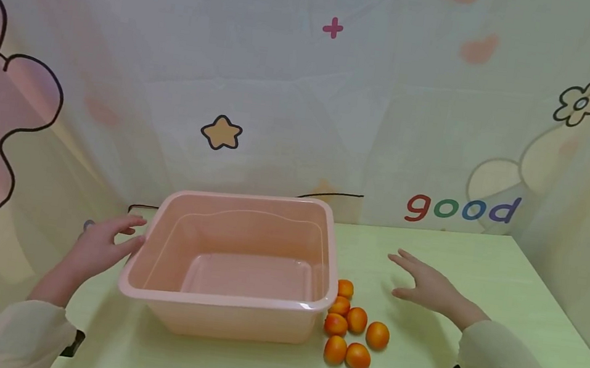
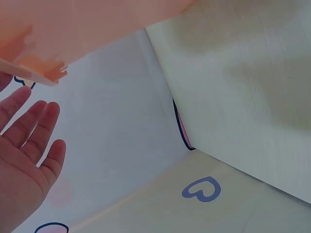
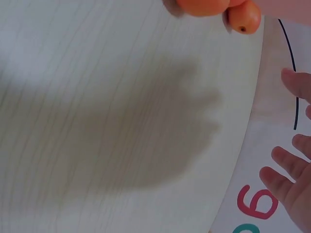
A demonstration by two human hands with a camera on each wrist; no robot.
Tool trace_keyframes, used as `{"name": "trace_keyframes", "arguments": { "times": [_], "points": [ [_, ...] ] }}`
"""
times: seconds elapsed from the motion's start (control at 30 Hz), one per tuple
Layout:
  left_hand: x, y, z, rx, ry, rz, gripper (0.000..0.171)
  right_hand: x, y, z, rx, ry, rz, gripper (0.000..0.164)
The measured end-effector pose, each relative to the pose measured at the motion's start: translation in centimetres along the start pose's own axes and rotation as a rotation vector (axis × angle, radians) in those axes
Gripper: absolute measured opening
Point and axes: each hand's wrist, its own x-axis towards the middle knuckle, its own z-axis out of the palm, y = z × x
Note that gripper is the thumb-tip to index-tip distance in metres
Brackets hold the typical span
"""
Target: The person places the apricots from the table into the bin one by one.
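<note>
An upright pink plastic basin stands on the table, with nothing lying on its visible floor. At its left rim is my left hand, thumb tip right at the edge and fingers extended. The left wrist view has this hand with fingers spread below the basin's rim. Beside the basin's right wall lie several small, smooth orange fruits, some partly behind the rim. My right hand is held above the table to the right of them, fingers apart and holding nothing.
The pale green table ends at a printed cloth backdrop behind and at both sides. In the right wrist view, a fruit lies near the table's far edge, and the right hand's shadow falls across the tabletop.
</note>
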Motion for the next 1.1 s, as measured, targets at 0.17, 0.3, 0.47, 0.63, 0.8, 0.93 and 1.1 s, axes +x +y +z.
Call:
{"name": "trace_keyframes", "arguments": {
  "times": [0.17, 0.3, 0.47, 0.63, 0.8, 0.93, 1.1],
  "points": [
    [-0.3, 0.1, 0.2, 0.007, 0.002, -0.021, 0.042, 1.1, -1.4, 1.4, 0.055, -0.032, -0.044, 0.062],
    [-0.4, 0.6, 0.1, -0.011, -0.009, -0.052, 0.043, 2.0, -2.5, 2.4, 0.092, -0.091, -0.045, 0.056],
    [-0.2, 1.3, 0.0, -0.018, -0.031, -0.093, 0.047, 3.0, -3.6, 3.1, 0.108, -0.135, -0.060, 0.049],
    [0.1, 1.6, -0.1, 0.001, -0.053, -0.122, 0.041, 3.9, -4.5, 3.4, 0.124, -0.164, -0.073, 0.046],
    [0.3, 1.7, -0.1, -0.011, -0.061, -0.134, 0.037, 4.7, -4.8, 3.8, 0.129, -0.187, -0.088, 0.042],
    [0.4, 1.7, -0.1, -0.050, -0.087, -0.167, 0.044, 5.3, -4.7, 4.2, 0.115, -0.193, -0.116, 0.041],
    [0.5, 1.6, -0.2, -0.104, -0.133, -0.186, 0.053, 5.7, -4.9, 4.7, 0.107, -0.210, -0.130, 0.039]
  ]
}}
